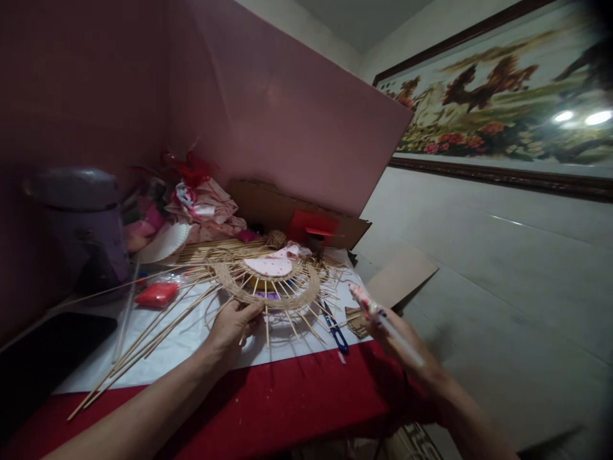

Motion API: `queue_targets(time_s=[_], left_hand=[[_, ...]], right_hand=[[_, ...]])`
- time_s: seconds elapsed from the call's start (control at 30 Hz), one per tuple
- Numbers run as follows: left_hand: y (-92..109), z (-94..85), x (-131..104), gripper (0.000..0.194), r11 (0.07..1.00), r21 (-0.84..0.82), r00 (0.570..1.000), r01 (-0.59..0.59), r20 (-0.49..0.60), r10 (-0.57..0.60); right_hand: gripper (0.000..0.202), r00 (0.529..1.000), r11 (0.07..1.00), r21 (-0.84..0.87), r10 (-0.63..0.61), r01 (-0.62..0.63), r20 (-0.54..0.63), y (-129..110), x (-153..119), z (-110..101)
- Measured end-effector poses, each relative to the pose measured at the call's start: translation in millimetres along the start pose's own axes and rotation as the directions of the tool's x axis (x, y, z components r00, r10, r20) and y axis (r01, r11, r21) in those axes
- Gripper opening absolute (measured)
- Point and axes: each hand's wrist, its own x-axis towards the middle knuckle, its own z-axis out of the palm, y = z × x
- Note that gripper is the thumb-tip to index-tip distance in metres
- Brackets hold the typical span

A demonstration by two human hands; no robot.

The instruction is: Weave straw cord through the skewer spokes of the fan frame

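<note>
My left hand (235, 324) is closed on the near edge of a half-round frame of thin sticks (267, 329), pinching it between thumb and fingers. A band of brown twine (306, 291) is wound through the sticks. At the frame's centre lies pale pink fabric with red dots (268, 266). Away to the right, my right hand (400, 335) is wrapped round a pink-and-white hot glue gun (363, 299), which has a small red light and a clear glue stick out its back. The gun points up and left, apart from the frame. Blue-handled snips (336, 332) lie between my hands.
Loose sticks (153, 332) and a red packet (157, 294) lie left on the white sheet (191, 358). A purple flask (86, 236), crumpled fabric (211, 211) and a twine ball (276, 239) stand behind. Cardboard (402, 276) leans right; a dark flat object (62, 345) lies front left.
</note>
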Motion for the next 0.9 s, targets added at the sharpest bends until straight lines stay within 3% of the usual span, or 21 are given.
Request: queue_targets(time_s=[0.13,0.23,0.3,0.4,0.5,0.57,0.63,0.77,0.9], left_hand=[[0,-0.1,1,0.033,1.0,-0.013,1.0,0.016,-0.025,-0.016],[3,1.5,-2,0.031,1.0,-0.014,1.0,0.009,-0.025,-0.01],[5,2.7,-5,0.029,1.0,-0.017,0.999,0.005,-0.033,-0.006],[7,3.4,-7,0.028,1.0,-0.022,1.0,0.008,-0.018,-0.009],[6,3.0,-7,0.03,0.999,-0.04,1.0,0.002,0.001,-0.002],[6,2.3,-7,0.031,0.999,-0.041,1.0,-0.004,0.002,0.004],[5,1.3,-7,0.034,1.0,-0.021,1.0,-0.008,0.017,0.008],[3,-1.3,-6,0.035,1.0,-0.006,0.996,-0.024,0.091,0.025],[0,-3.5,-4,0.034,0.999,-0.014,0.989,-0.035,0.144,0.037]], right_hand=[[0.035,0.999,0.903,-0.43,0.009,0.005,0.032,46,-4,-23],[0.04,0.998,0.82,-0.572,0.004,0.035,0.067,64,-8,-32],[0.043,0.993,0.762,-0.645,0.027,0.055,0.117,61,-9,-35],[0.037,0.994,0.663,-0.743,-0.016,0.089,0.105,34,-6,-28],[0.023,0.966,0.714,-0.666,-0.254,0.215,0.04,-11,-1,2],[0.019,0.914,0.751,-0.552,-0.402,0.361,0.051,-39,2,35],[0.016,0.855,0.726,-0.499,-0.514,0.474,0.066,-61,7,69],[0.014,0.815,0.671,-0.508,-0.567,0.54,0.118,-77,22,121],[0.015,0.82,0.64,-0.543,-0.542,0.544,0.183,-72,36,137]])
